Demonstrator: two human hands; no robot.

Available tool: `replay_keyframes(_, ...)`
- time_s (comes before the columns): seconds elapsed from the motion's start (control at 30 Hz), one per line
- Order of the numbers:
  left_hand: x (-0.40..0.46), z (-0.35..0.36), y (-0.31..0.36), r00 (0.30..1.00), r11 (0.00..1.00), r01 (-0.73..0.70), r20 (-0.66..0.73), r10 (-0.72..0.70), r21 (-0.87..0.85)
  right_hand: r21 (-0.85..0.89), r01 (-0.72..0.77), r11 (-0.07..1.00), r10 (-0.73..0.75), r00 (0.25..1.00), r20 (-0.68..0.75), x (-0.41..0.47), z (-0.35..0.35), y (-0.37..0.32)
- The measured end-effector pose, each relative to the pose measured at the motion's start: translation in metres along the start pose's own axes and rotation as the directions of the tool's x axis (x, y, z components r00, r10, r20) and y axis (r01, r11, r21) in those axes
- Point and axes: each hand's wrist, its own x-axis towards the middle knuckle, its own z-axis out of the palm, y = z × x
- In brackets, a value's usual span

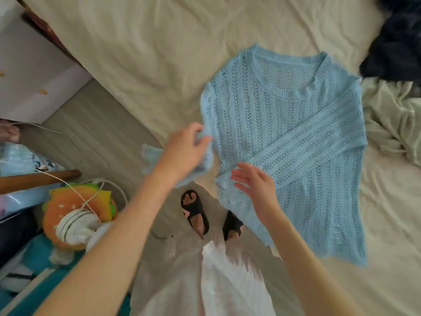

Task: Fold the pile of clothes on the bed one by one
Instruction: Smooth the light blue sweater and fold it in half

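**Blue sweater spread at the bed's near edge, one sleeve held**

A light blue open-knit sweater [296, 137] is laid front-up on the cream sheet of the bed [141, 49], its collar pointed toward the far side and its hem hanging just over the near edge. One sleeve is already folded across the body, reaching toward the near-left. The other sleeve is gathered and gripped by the left hand [184, 153], fingers curled round the knit — its frayed cuff is seen trailing out past the wrist, off the mattress edge. The right hand [255, 185] is held flat with fingers straight, just above or on the folded sleeve's end; contact cannot be told.

A wide stretch of bare sheet lies left of and beyond the sweater. To the right, a crumpled pale green garment [394, 124] sits just beside the sweater's side, and a dark navy garment [396, 46] is heaped at the far-right corner.

Below the edge, feet in black sandals [196, 213] are seen on the floor — a burger-shaped cushion [77, 201] and a small white fan [75, 226] lie to the left.
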Motion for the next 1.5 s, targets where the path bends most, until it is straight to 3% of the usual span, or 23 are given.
replay_keyframes(0.07,-0.017,0.038,0.039,0.95,0.986,-0.101,0.283,0.135,-0.13,0.268,-0.105,0.958,0.104,0.994,0.018,-0.006,-0.027,0.003)
replay_keyframes(0.1,-0.024,0.057,0.051,0.894,0.979,-0.135,0.408,0.188,-0.156,0.326,-0.124,0.937,0.132,0.991,-0.002,-0.007,-0.042,0.006)
replay_keyframes(0.17,-0.028,0.088,0.054,0.839,0.975,-0.157,0.5,0.214,-0.155,0.327,-0.142,0.935,0.18,0.98,-0.089,-0.006,-0.071,0.014)
replay_keyframes(0.27,-0.02,0.111,0.023,0.923,0.989,-0.12,0.358,0.142,-0.082,0.136,-0.188,0.973,0.217,0.945,-0.246,0.005,-0.104,0.028)
replay_keyframes(0.33,-0.016,0.122,-0.011,0.962,0.993,-0.092,0.263,0.069,0.079,-0.013,-0.201,0.979,0.188,0.933,-0.306,0.015,-0.115,0.036)
replay_keyframes(0.47,-0.022,0.149,-0.058,0.958,0.956,0.033,0.264,-0.114,0.292,-0.199,-0.123,0.972,0.064,0.957,-0.282,0.026,-0.115,0.045)
replay_keyframes(0.63,-0.022,0.178,-0.045,0.982,0.822,-0.059,0.18,-0.053,0.567,-0.124,-0.092,0.988,0.076,0.989,-0.126,0.018,-0.118,0.057)
replay_keyframes(0.87,-0.048,0.178,0.016,0.999,0.757,-0.042,0.052,0.011,0.652,0.005,-0.202,0.979,0.201,0.978,0.048,-0.007,-0.173,0.061)
replay_keyframes(0.93,-0.074,0.178,0.041,0.998,0.772,0.041,-0.069,0.003,0.635,0.062,-0.243,0.968,0.234,0.964,0.129,-0.013,-0.196,0.055)
replay_keyframes(1.0,-0.094,0.19,0.074,0.996,0.827,0.048,-0.09,0.003,0.561,0.102,-0.258,0.961,0.242,0.959,0.145,-0.018,-0.22,0.048)
replay_keyframes(1.1,-0.099,0.234,0.131,0.989,0.974,-0.044,0.146,0.011,0.222,0.092,-0.216,0.972,0.212,0.976,0.057,-0.022,-0.261,0.04)
replay_keyframes(1.17,-0.098,0.265,0.162,0.93,0.999,-0.047,0.365,0.047,-0.007,0.067,-0.187,0.98,0.19,0.981,-0.036,-0.023,-0.287,0.039)
replay_keyframes(1.23,-0.095,0.288,0.173,0.884,0.99,-0.002,0.463,0.067,-0.138,0.051,-0.173,0.984,0.178,0.977,-0.119,-0.023,-0.311,0.045)
replay_keyframes(1.3,-0.093,0.299,0.164,0.904,0.983,0.05,0.427,0.03,-0.174,-0.017,-0.176,0.984,0.17,0.97,-0.174,-0.019,-0.327,0.055)
replay_keyframes(1.4,-0.093,0.298,0.119,0.951,0.986,0.136,0.293,-0.101,-0.099,-0.205,-0.173,0.963,0.13,0.97,-0.206,-0.008,-0.331,0.074)
replay_keyframes(1.5,-0.1,0.297,0.074,0.94,0.962,0.273,0.212,-0.266,-0.007,-0.454,-0.13,0.882,0.031,0.975,-0.219,0.008,-0.322,0.086)
